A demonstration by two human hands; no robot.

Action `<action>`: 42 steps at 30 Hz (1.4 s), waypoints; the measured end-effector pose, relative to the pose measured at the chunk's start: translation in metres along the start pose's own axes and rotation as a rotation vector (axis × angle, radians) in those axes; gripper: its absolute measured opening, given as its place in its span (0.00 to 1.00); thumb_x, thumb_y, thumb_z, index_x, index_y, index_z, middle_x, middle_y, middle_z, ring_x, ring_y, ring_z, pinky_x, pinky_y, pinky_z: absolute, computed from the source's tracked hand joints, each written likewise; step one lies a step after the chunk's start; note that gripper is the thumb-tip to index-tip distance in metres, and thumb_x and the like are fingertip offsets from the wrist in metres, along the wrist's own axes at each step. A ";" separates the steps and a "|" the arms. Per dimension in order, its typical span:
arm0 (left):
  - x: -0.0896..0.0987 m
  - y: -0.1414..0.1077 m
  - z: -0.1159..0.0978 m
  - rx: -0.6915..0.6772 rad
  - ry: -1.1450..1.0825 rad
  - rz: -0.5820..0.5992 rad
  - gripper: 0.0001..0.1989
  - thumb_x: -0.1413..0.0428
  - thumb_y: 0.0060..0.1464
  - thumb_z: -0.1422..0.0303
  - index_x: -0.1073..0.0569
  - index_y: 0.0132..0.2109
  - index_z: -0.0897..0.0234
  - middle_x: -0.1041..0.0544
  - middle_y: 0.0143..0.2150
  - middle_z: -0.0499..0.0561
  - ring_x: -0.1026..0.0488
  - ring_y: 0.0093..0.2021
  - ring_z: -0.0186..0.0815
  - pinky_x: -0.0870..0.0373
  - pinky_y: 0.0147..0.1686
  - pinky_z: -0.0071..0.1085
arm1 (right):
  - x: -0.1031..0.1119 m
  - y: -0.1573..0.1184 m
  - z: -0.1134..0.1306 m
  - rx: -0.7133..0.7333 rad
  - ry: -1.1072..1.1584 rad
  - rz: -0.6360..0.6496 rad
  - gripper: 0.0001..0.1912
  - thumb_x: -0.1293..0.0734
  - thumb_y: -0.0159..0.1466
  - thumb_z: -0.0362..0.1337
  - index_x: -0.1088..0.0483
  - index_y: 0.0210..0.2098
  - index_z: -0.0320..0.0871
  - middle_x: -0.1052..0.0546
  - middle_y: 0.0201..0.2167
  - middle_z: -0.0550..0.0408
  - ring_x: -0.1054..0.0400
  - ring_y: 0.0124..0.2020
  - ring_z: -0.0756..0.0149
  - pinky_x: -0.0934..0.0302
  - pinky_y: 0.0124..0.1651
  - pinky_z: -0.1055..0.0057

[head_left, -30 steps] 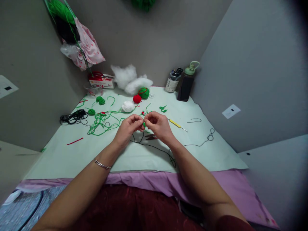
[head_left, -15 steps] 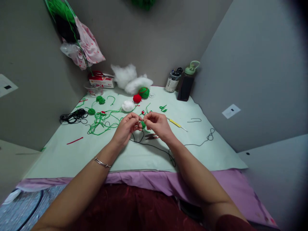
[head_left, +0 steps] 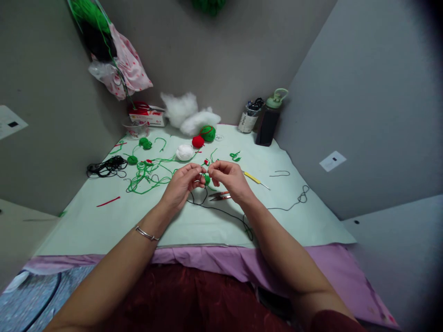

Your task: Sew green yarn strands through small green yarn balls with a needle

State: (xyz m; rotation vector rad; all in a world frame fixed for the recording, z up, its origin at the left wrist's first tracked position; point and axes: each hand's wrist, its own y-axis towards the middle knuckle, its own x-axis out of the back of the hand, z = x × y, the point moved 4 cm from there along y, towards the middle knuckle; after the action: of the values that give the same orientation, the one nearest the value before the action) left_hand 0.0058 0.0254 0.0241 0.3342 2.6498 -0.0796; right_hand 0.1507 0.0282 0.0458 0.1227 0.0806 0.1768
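Over the middle of the pale green table mat (head_left: pixel 104 226), my left hand (head_left: pixel 182 184) and my right hand (head_left: pixel 230 179) meet fingertip to fingertip. Both pinch a small green crocheted piece (head_left: pixel 206 179) between them. A black thread (head_left: pixel 221 211) runs on the mat under my hands and loops off to the right. Small red-handled snips (head_left: pixel 219 196) lie just below my right hand. A tangle of green yarn (head_left: pixel 145 175) lies left of my left hand. A bracelet sits on my left wrist.
A yellow-handled crochet hook (head_left: pixel 255 179) lies right of my hands. White (head_left: pixel 184 152), red (head_left: pixel 197 141) and green (head_left: pixel 208 133) yarn balls, white stuffing (head_left: pixel 188 116), a jar of tools (head_left: pixel 247 120) and a dark bottle (head_left: pixel 269 121) stand at the back. Black cord (head_left: pixel 107 167) lies at the left.
My hands stay together on the green piece, with only small finger shifts. The snips under my right hand show more now.
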 end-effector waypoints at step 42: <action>-0.001 0.003 0.006 -0.010 -0.099 0.000 0.22 0.41 0.61 0.50 0.24 0.47 0.67 0.20 0.45 0.58 0.22 0.47 0.36 0.24 0.47 0.29 | -0.006 -0.009 0.003 0.483 -0.858 -0.053 0.06 0.30 0.66 0.37 0.21 0.41 0.45 0.27 0.37 0.51 0.34 0.36 0.65 0.40 0.39 0.69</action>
State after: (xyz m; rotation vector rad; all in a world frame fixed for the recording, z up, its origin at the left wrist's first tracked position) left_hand 0.0101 0.0274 0.0193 0.3192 2.5519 -0.0802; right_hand 0.1463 0.0177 0.0482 0.6660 -0.7331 0.0372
